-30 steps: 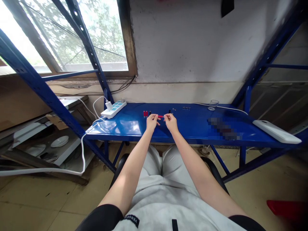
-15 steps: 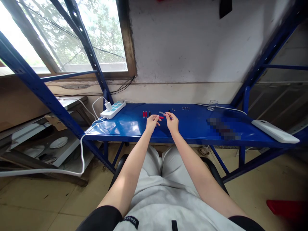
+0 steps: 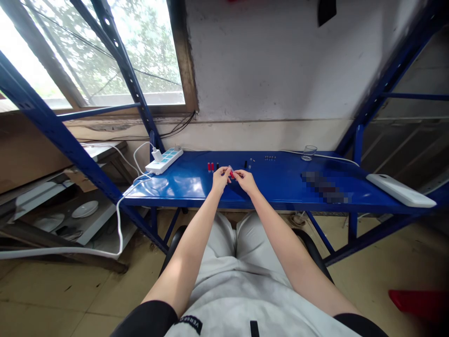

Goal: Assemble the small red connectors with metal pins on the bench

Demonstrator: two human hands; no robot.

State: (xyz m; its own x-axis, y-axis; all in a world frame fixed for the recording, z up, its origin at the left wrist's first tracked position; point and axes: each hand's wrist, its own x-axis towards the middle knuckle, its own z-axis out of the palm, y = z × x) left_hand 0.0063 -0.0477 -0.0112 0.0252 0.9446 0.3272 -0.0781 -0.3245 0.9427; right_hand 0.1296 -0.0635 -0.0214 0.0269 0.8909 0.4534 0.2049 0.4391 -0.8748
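Note:
My left hand point(image 3: 220, 179) and my right hand point(image 3: 246, 180) meet above the front half of the blue table point(image 3: 189, 189). Between their pinched fingertips is a small red tube point(image 3: 231, 174) with a clear part at its upper end. Fingers of both hands close on it and partly hide it. Left of the hands, two red tubes point(image 3: 210, 167) stand upright beside a small black tube point(image 3: 217, 165). Another black piece point(image 3: 245, 164) stands behind my right hand, near a small clear piece point(image 3: 250, 166).
Several tiny metallic pieces point(image 3: 270, 158) form a row at the back. A glass point(image 3: 309, 153) stands right of them, behind a blurred dark object point(image 3: 324, 187). A white flat device point(image 3: 401, 190) lies at the right end; a white power strip point(image 3: 164, 161) sits at the left.
My right hand has moved left and lower, bringing the clear piece it held to the red tube in my left hand. The two parts now meet between my fingers.

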